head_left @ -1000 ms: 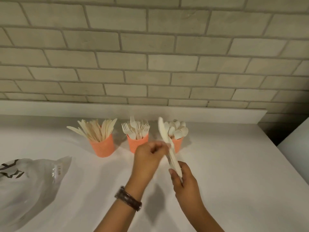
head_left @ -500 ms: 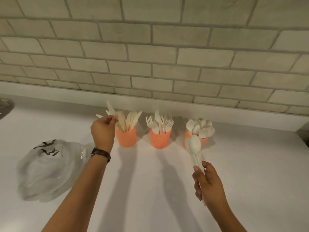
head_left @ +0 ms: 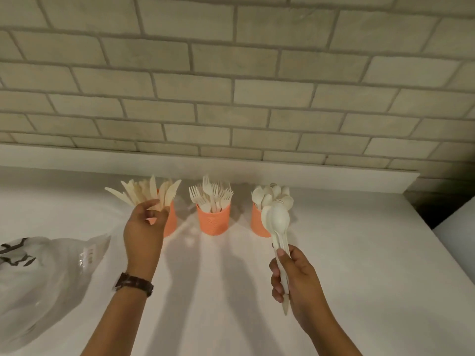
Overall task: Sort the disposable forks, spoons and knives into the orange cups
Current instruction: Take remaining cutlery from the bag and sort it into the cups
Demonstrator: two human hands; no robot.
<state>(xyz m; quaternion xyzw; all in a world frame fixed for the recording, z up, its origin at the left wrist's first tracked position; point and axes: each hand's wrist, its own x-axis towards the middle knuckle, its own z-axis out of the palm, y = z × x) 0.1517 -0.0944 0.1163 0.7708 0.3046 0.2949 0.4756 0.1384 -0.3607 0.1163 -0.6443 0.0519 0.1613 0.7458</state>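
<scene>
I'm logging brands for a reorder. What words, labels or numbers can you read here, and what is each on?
Dark print on the plastic bag: partly cut off and blurred, unreadable.
Small label on that bag: too small to read.
The orange cups and the spoons in the right hand: no writing shows.

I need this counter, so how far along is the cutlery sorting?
Mostly done: knives, forks and spoons stand in separate orange cups. In hand: the right hand grips a few loose spoons, the left hand is at the knives. Left: those spoons go in the rightmost cup.
</scene>
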